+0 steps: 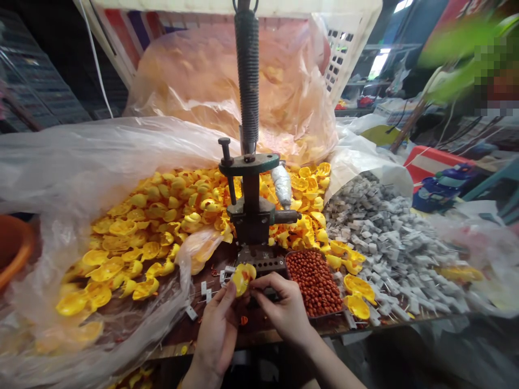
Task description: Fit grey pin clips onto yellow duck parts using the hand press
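With my left hand [217, 329] I grip the yellow plastic shell [242, 279], upper end leaning right. My right hand [287, 305] is at its right side, fingers curled close; whether they pinch something, I cannot tell.

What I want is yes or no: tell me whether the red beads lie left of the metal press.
No, the red beads lie to the right of the metal press, beside the right hand.
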`<action>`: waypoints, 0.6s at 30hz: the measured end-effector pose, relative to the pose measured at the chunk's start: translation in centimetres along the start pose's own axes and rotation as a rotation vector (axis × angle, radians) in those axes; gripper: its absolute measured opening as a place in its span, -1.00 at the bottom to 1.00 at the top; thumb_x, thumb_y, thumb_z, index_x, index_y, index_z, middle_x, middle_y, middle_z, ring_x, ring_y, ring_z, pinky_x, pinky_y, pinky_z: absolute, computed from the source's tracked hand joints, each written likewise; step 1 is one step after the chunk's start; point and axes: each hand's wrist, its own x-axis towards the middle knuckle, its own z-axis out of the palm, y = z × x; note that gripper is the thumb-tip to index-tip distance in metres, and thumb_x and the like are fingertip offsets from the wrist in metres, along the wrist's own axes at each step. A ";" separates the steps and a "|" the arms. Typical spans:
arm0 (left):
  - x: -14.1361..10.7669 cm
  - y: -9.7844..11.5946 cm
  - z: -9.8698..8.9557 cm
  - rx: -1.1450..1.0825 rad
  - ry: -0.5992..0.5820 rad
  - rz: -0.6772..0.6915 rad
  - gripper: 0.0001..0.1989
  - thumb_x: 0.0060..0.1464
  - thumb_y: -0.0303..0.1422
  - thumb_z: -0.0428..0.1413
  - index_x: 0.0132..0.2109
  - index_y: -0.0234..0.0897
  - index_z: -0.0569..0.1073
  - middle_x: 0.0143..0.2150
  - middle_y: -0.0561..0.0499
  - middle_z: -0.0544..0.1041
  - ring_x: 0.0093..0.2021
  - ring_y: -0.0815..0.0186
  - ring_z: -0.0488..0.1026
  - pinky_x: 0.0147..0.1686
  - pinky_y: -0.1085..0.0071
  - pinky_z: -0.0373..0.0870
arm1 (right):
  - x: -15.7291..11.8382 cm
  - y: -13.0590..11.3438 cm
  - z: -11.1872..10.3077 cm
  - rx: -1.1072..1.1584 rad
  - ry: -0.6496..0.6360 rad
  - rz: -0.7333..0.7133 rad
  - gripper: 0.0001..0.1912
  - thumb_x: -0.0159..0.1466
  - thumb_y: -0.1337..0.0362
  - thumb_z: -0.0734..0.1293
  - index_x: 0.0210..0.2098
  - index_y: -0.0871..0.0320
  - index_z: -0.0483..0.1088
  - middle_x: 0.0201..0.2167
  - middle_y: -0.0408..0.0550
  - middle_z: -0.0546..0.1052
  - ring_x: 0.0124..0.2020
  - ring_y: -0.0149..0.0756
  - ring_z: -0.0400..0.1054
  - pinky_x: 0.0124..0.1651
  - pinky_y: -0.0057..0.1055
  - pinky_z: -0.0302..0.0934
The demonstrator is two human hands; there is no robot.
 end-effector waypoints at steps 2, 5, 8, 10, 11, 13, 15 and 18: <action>0.1 -0.2 -0.4 0.041 -0.007 0.036 -0.60 -0.30 -0.17 0.40 -0.29 -0.31 0.61 -0.35 -0.07 0.62 -0.35 0.24 0.53 -0.48 0.47 0.39 | 0.2 0.0 -0.3 -0.071 -0.041 -0.028 -0.87 0.17 0.41 0.33 -0.33 0.13 0.52 -0.40 -0.08 0.56 -0.36 -0.32 0.45 -0.27 -0.45 0.32; 1.2 -0.3 -0.8 0.187 -0.001 0.166 -0.59 -0.27 -0.14 0.37 -0.28 -0.32 0.62 -0.29 -0.09 0.62 -0.25 0.20 0.52 -0.25 0.36 0.44 | 1.1 0.5 -0.2 -0.244 -0.103 0.001 -0.87 0.17 0.45 0.33 -0.36 0.13 0.50 -0.39 -0.08 0.55 -0.32 -0.30 0.42 -0.24 -0.43 0.29; 3.8 0.3 -0.8 0.526 -0.003 0.394 -0.58 -0.22 -0.10 0.33 -0.24 -0.31 0.62 -0.20 -0.10 0.59 -0.14 0.16 0.48 -0.09 0.28 0.39 | 2.5 1.2 0.3 -0.593 -0.083 0.037 -0.91 0.11 0.46 0.37 -0.39 0.18 0.45 -0.33 0.01 0.52 -0.23 -0.16 0.35 -0.18 -0.32 0.24; 5.7 0.8 -0.5 0.777 -0.052 0.537 -0.59 -0.14 -0.08 0.26 -0.21 -0.30 0.62 -0.17 -0.11 0.54 -0.10 0.14 0.46 -0.06 0.25 0.37 | 3.5 1.7 0.0 -0.780 -0.065 0.072 -0.89 0.07 0.45 0.40 -0.39 0.19 0.43 -0.27 0.08 0.49 -0.20 -0.11 0.31 -0.18 -0.29 0.22; 6.6 1.1 -0.3 0.866 -0.088 0.577 -0.61 -0.11 -0.09 0.23 -0.21 -0.29 0.61 -0.17 -0.11 0.52 -0.11 0.14 0.45 -0.07 0.24 0.37 | 4.1 2.0 -0.6 -0.814 -0.066 0.102 -0.89 0.06 0.45 0.40 -0.41 0.19 0.42 -0.28 0.09 0.49 -0.22 -0.11 0.31 -0.21 -0.30 0.21; 7.8 1.6 0.1 0.950 -0.159 0.596 -0.66 -0.07 -0.14 0.21 -0.22 -0.28 0.61 -0.19 -0.09 0.48 -0.15 0.17 0.45 -0.09 0.25 0.38 | 5.9 2.2 -2.7 -0.761 -0.031 0.166 -0.93 0.10 0.42 0.36 -0.49 0.18 0.39 -0.39 0.04 0.48 -0.33 -0.18 0.32 -0.28 -0.35 0.19; 8.3 2.0 0.3 1.008 -0.225 0.605 -0.73 -0.04 -0.20 0.21 -0.23 -0.27 0.61 -0.20 -0.07 0.46 -0.18 0.21 0.44 -0.09 0.26 0.37 | 9.0 2.0 -5.3 -0.594 0.136 0.168 -0.82 0.20 0.33 0.28 -0.53 0.17 0.35 -0.52 -0.04 0.44 -0.44 -0.27 0.30 -0.35 -0.38 0.16; 8.1 2.3 0.5 1.148 -0.308 0.681 -0.81 0.05 -0.28 0.16 -0.22 -0.25 0.59 -0.16 -0.05 0.43 -0.15 0.23 0.42 -0.04 0.27 0.34 | 16.3 -0.1 -8.3 -0.171 0.449 0.062 -0.72 0.30 0.17 0.19 -0.44 0.20 0.36 -0.52 -0.07 0.44 -0.48 -0.32 0.32 -0.39 -0.40 0.20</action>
